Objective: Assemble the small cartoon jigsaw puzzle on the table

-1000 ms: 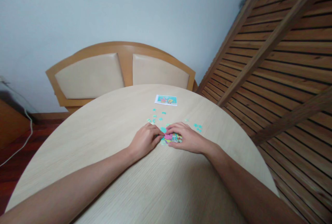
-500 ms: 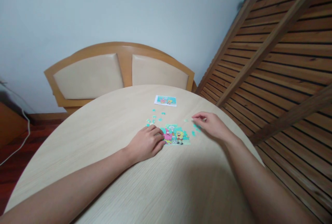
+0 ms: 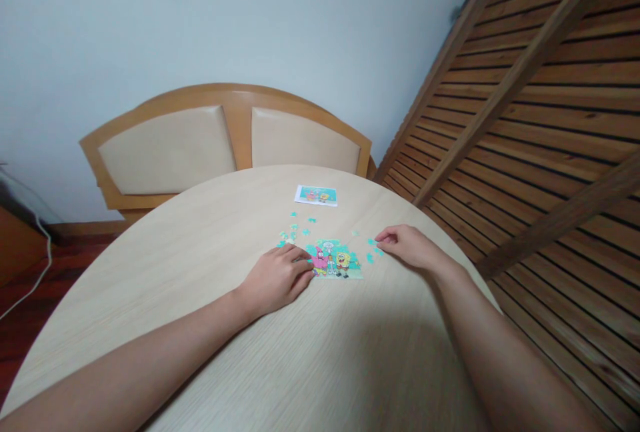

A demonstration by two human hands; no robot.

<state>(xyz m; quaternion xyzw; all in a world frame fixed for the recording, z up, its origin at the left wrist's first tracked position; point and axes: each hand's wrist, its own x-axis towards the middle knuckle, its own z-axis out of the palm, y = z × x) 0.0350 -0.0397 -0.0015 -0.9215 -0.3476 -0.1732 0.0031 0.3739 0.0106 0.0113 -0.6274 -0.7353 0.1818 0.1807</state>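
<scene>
A partly joined jigsaw puzzle [image 3: 337,262] with cartoon figures on a turquoise ground lies flat on the table. My left hand [image 3: 277,277] rests at its left side, fingers spread loosely and lying flat, fingertips on the puzzle's left edge. To the right of the puzzle, my right hand [image 3: 407,245] is low over the table with thumb and forefinger pinched at a turquoise puzzle piece [image 3: 379,251]. Other loose pieces [image 3: 370,259] lie just beside those fingertips. A pale piece [image 3: 355,233] sits above the puzzle's upper right corner.
Several loose pieces [image 3: 306,232] are scattered behind and left of the puzzle. Farther back lies a reference picture card [image 3: 317,196]. The round wooden table [image 3: 200,365] meets a padded bench back [image 3: 170,149]; a slatted wooden panel [image 3: 540,119] leans at the right.
My right hand has moved a little down and right, from beside the pale piece to the turquoise pieces. My left hand stays at the puzzle's left edge. The view has shifted slightly.
</scene>
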